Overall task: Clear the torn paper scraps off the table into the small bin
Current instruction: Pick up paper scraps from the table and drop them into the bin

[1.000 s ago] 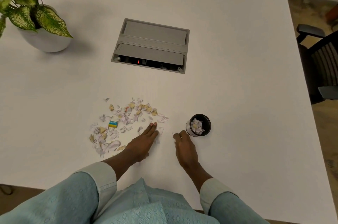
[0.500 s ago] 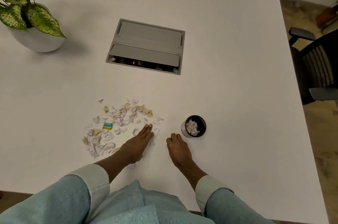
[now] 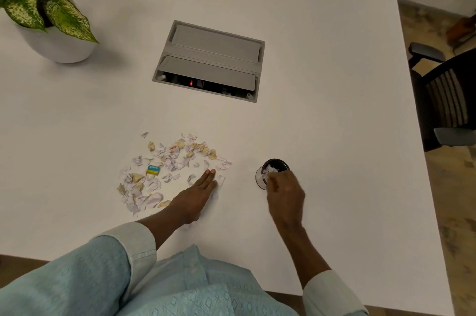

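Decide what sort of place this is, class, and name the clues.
Probably an office or meeting room: a large white table with a built-in grey power-socket box, a mesh office chair beside it, and a potted plant.

scraps [image 3: 170, 168]: white/tan, scattered flat, table centre | bin [image 3: 277, 165]: small, black, upright, seemingly part-filled

I see white counter [image 3: 322, 83] | scraps [image 3: 175, 161] pale lilac and tan | bin [image 3: 279, 164] black | eraser [image 3: 153, 170] blue-yellow | sleeve [image 3: 77, 277] light blue, diamond-patterned
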The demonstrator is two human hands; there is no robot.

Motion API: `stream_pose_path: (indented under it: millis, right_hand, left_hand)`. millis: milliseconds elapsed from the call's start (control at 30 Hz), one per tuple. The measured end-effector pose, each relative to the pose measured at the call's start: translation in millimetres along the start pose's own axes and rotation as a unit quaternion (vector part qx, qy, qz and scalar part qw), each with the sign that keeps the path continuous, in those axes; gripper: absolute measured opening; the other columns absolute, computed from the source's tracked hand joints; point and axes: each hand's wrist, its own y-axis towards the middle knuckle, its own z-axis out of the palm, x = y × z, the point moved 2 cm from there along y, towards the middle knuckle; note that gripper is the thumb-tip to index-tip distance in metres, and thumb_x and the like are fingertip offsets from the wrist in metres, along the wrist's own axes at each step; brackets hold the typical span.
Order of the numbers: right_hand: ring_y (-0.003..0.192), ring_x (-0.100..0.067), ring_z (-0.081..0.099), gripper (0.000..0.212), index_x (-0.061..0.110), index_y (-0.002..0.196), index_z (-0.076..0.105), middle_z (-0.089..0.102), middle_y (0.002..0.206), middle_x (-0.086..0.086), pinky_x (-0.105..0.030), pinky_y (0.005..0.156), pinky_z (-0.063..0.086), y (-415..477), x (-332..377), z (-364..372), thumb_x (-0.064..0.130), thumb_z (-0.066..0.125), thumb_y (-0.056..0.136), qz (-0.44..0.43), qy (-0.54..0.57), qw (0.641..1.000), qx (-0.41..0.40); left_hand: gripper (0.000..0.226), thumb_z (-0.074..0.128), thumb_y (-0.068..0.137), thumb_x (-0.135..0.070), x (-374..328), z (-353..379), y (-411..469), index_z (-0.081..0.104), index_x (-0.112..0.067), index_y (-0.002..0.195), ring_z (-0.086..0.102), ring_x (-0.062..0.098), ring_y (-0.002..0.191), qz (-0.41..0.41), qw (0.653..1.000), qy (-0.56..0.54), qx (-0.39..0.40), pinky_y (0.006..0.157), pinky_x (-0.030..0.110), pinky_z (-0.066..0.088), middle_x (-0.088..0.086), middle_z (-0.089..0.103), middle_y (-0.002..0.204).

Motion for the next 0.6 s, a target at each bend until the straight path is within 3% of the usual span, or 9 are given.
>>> stream_pose_path:
  millis: [67,233,400,500,600]
  right_hand:
    - [0.080,-0.027,0.065,0.007,0.010,0.090,0.075,0.066,0.088,-0.005,-0.026,0.068,0.045,12.0,-7.8,-8.8,0.004,0.071,0.088,0.030,-0.004,1.000,0.001]
    - [0.086,-0.033,0.066,0.019,0.005,0.107,0.074,0.068,0.095,-0.012,-0.041,0.070,0.057,20.8,-12.9,-6.4,0.000,0.065,0.091,0.014,-0.047,0.997,0.051]
    - [0.088,-0.027,0.069,0.016,0.006,0.099,0.075,0.071,0.095,-0.007,-0.034,0.074,0.058,3.1,12.1,8.8,-0.002,0.068,0.088,-0.083,0.006,0.996,0.028]
    - [0.088,-0.023,0.067,0.017,0.007,0.106,0.075,0.068,0.097,-0.007,-0.040,0.075,0.058,-15.7,28.1,32.9,0.007,0.069,0.090,-0.125,0.040,0.985,0.111]
    - [0.104,-0.023,0.062,0.040,0.011,0.128,0.065,0.061,0.114,-0.006,-0.041,0.083,0.057,-27.3,40.4,65.1,0.030,0.068,0.093,-0.104,0.017,0.963,0.248]
  left_hand:
    - [0.105,0.074,0.086,-0.002,-0.4,0.3,-0.6,0.002,-0.010,0.163,-0.020,0.021,0.157,0.001,1.000,0.002,-0.003,0.111,0.033,0.047,0.004,-0.028,0.168]
    - [0.104,0.073,0.086,-0.003,3.4,3.6,-3.1,0.003,-0.012,0.163,-0.019,0.019,0.157,0.009,1.000,0.007,-0.016,0.109,0.030,0.048,0.002,-0.027,0.168]
    - [0.105,0.072,0.084,-0.001,8.4,8.6,-5.1,0.003,-0.014,0.163,-0.018,0.018,0.157,0.016,0.999,0.001,-0.041,0.116,0.030,0.040,0.000,-0.027,0.168]
    - [0.107,0.071,0.085,-0.002,11.1,13.5,-7.5,0.001,-0.014,0.164,-0.022,0.019,0.155,0.009,0.999,-0.005,-0.052,0.121,0.031,0.035,0.000,-0.028,0.167]
    - [0.110,0.076,0.086,-0.008,16.0,15.0,-8.9,-0.003,-0.015,0.163,-0.025,0.017,0.153,-0.009,0.998,-0.010,-0.061,0.123,0.029,0.028,0.000,-0.028,0.167]
